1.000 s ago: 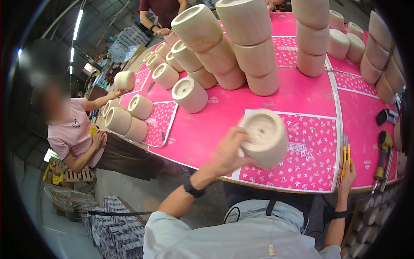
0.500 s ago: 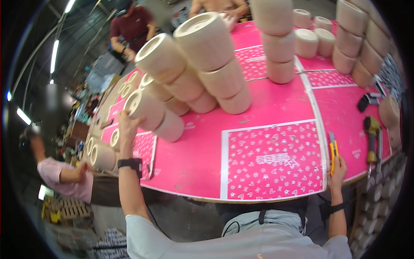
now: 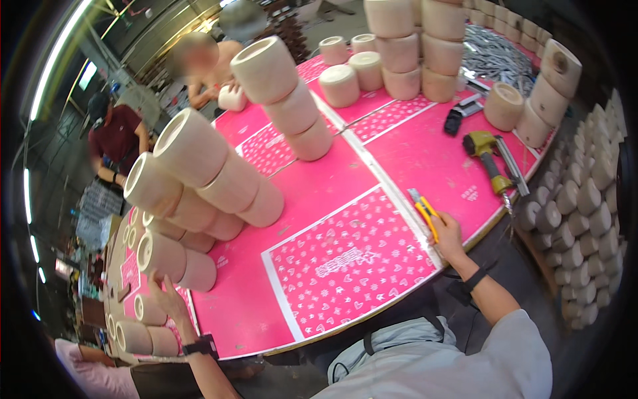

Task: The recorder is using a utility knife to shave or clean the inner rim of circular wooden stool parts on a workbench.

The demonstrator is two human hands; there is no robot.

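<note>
My right hand [image 3: 449, 234] is closed around a yellow utility knife [image 3: 427, 216], its blade extended and pointing away from me. It hovers near the front right part of the pink-covered table [image 3: 319, 183]. At the left, my left hand [image 3: 171, 303] has its fingers apart, close beside a short stack of pale wooden cylinders [image 3: 161, 257]; whether the fingertips touch it I cannot tell. Behind that stack lean taller stacks of the same cylinders [image 3: 227, 178]. Another stack of three [image 3: 292, 110] stands farther back.
A nail gun [image 3: 490, 159] and a black-and-silver tool [image 3: 460, 114] lie at the right. More cylinder stacks [image 3: 399, 56] rise at the back. Many cylinders [image 3: 585, 219] are piled beyond the right edge. Co-workers stand at the far left [image 3: 119, 136] and across the table [image 3: 211, 73].
My view has swung to the right. The left hand has come down from the top cylinder of the short stack to its near side. The right hand still holds the knife.
</note>
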